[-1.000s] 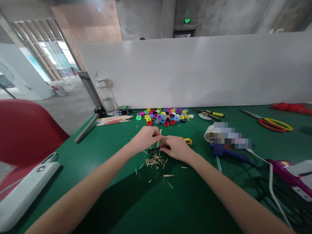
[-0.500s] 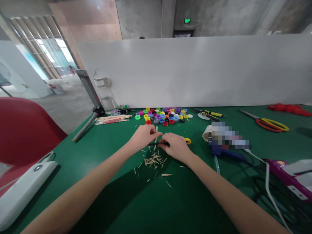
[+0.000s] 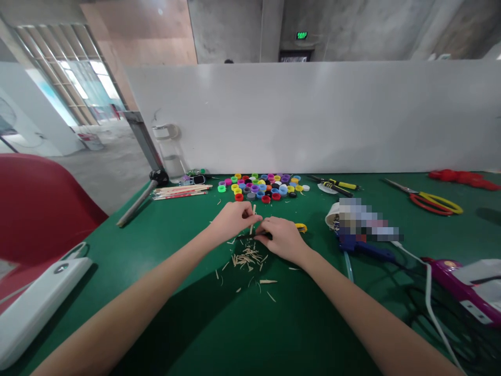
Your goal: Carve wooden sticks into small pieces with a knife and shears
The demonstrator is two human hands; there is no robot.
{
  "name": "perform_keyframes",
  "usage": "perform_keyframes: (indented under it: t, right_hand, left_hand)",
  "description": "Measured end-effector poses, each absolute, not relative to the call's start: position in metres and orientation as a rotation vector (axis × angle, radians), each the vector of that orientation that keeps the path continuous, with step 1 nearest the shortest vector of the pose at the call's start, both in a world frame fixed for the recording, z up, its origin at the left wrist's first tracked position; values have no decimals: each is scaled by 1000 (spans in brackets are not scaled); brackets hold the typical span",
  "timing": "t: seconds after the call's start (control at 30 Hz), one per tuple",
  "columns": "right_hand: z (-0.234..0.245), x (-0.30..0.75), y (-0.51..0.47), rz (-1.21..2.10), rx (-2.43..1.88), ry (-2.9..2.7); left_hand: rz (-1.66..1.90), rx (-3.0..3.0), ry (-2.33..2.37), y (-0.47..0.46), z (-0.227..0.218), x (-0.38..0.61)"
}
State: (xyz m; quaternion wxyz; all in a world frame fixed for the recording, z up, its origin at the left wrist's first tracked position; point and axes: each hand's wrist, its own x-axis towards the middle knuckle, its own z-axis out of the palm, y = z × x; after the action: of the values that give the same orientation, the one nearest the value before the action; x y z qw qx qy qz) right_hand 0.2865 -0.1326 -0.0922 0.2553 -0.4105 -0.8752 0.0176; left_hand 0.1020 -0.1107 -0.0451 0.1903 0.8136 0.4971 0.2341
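My left hand (image 3: 234, 220) pinches a thin wooden stick (image 3: 253, 216) that stands nearly upright over the green table (image 3: 164, 250). My right hand (image 3: 281, 237) is closed on a dark-bladed knife (image 3: 250, 236) with a yellow end (image 3: 300, 227), its blade lying against the stick's lower end. A small heap of wood shavings (image 3: 247, 259) lies just below both hands.
Coloured bottle caps (image 3: 261, 187) and a bundle of wooden sticks (image 3: 180, 192) lie at the back. A blue glue gun (image 3: 366, 248), white cable (image 3: 428, 292), screwdrivers (image 3: 336, 184) and scissors (image 3: 428, 201) are on the right. A white device (image 3: 37, 303) and red chair (image 3: 39, 209) are left.
Both hands stay together at the stick with only slight shifts; the view has drifted a little.
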Motion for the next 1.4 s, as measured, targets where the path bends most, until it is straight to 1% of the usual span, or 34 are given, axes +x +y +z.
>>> perform_keyframes:
  t: [0.2, 0.6, 0.83, 1.0, 1.2, 1.4]
  right_hand:
    - [-88, 282, -135, 4, -1144, -2294]
    - [-89, 281, -133, 6, -1160, -2486]
    - [-90, 278, -139, -26, -1123, -2352]
    - [-88, 275, -138, -29, -1154, -2344]
    - [-88, 275, -132, 78, -1161, -2405]
    - [-92, 274, -132, 23, -1130, -2470]
  left_hand:
    - [646, 2270, 1445, -113, -40, 103]
    - [569, 2370, 1248, -114, -35, 101]
    - [602, 2279, 1455, -116, -34, 104]
    - [622, 2266, 1491, -115, -33, 104]
    - [589, 2288, 1410, -112, -34, 101]
    - [530, 2342, 1298, -112, -32, 99]
